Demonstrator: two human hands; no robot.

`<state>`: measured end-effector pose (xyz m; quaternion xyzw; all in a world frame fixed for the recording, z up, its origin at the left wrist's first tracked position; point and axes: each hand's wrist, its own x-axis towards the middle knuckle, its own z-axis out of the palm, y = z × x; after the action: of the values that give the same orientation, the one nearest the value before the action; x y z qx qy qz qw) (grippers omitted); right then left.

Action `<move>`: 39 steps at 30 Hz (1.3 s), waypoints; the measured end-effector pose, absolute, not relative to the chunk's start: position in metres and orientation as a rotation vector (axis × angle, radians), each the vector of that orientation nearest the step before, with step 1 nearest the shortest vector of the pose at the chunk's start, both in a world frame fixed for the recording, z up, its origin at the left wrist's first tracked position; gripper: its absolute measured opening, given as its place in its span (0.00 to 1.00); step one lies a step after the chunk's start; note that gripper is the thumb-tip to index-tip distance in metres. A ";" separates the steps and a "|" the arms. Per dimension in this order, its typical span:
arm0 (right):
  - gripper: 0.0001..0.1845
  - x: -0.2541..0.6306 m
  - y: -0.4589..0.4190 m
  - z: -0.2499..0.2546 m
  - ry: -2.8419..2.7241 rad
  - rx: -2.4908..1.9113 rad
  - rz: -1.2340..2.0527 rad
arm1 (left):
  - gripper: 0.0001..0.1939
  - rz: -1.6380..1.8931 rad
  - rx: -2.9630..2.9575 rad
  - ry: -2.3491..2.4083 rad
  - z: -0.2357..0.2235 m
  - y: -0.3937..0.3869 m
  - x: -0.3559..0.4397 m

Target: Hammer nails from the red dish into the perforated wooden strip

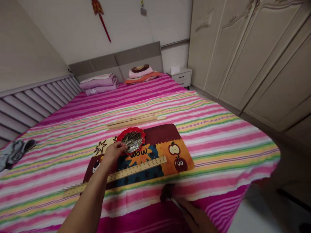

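A red scalloped dish full of loose metal nails rests on a patterned mat. My left hand is at the dish's near left edge, its fingertips pinched together over the nails; whether a nail is between them is too small to tell. A long wooden strip with a row of nails standing in it lies across the mat, and my left forearm passes over it. Low on the right, my right hand grips a hammer, its dark head over the striped cloth.
More wooden strips lie beyond the dish. A striped sheet covers the bed, with folded bedding by the headboard. Dark clothing is at the left; wardrobes and a nightstand stand right.
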<state>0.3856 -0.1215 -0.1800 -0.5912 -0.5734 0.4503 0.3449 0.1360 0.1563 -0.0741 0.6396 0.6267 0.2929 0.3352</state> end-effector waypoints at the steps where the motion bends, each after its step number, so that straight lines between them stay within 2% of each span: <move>1: 0.22 0.386 -0.122 -0.181 -1.489 -1.539 1.171 | 0.17 0.820 1.571 1.572 -0.071 0.153 0.137; 6: 0.22 0.387 -0.126 -0.187 -1.484 -1.550 1.203 | 0.22 0.967 1.293 1.448 -0.048 0.121 0.147; 10: 0.22 0.390 -0.128 -0.190 -1.503 -1.556 1.185 | 0.20 0.812 1.323 1.517 -0.042 0.080 0.140; 13: 0.21 0.391 -0.128 -0.189 -1.508 -1.562 1.192 | 0.19 0.654 1.402 1.574 -0.058 0.049 0.125; 18: 0.22 0.391 -0.128 -0.187 -1.504 -1.587 1.226 | 0.19 0.660 1.428 1.812 -0.110 0.015 0.104; 22: 0.22 0.391 -0.128 -0.185 -1.519 -1.591 1.225 | 0.18 0.683 1.418 1.918 -0.130 0.007 0.106; 29: 0.22 0.391 -0.129 -0.185 -1.517 -1.601 1.217 | 0.07 0.463 1.694 2.075 -0.122 0.010 0.124; 39: 0.22 0.392 -0.127 -0.186 -1.500 -1.589 1.225 | 0.05 0.222 1.905 2.087 -0.117 0.022 0.140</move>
<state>0.3916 -0.1271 -0.1857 -0.6025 -0.5686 0.4646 0.3129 0.1405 0.0221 -0.1173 0.6642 0.7277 0.0774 0.1529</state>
